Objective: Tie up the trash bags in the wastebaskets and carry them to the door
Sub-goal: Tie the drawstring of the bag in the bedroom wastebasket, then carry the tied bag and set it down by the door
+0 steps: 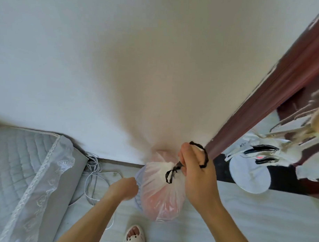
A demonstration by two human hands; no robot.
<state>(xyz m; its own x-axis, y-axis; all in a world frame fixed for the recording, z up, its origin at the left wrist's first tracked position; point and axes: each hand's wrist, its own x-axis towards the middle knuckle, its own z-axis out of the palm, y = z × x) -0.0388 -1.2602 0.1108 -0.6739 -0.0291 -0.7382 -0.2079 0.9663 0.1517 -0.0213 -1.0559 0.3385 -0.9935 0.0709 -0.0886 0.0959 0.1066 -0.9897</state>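
Nearby, bed (18, 161), cables (93, 173) — bag (157, 198), wastebasket (138, 176), door frame (264, 88)

Tied trash bag (158, 196) seen from above. The right hand (198, 176) grips the black drawstring (205, 157), which loops over the knuckles and ends in a bow at the gathered neck of the clear, pink-tinted bag. The left hand (124, 189) holds the pale rim of the wastebasket (137, 176) beside it. Left: a bed (18, 161) with a grey quilted cover and lace trim, white cables (93, 173) on the floor. Right: a dark red door frame (264, 92), white shoes (259, 151) beyond it. Bottom: a foot in a white slipper (134, 236).
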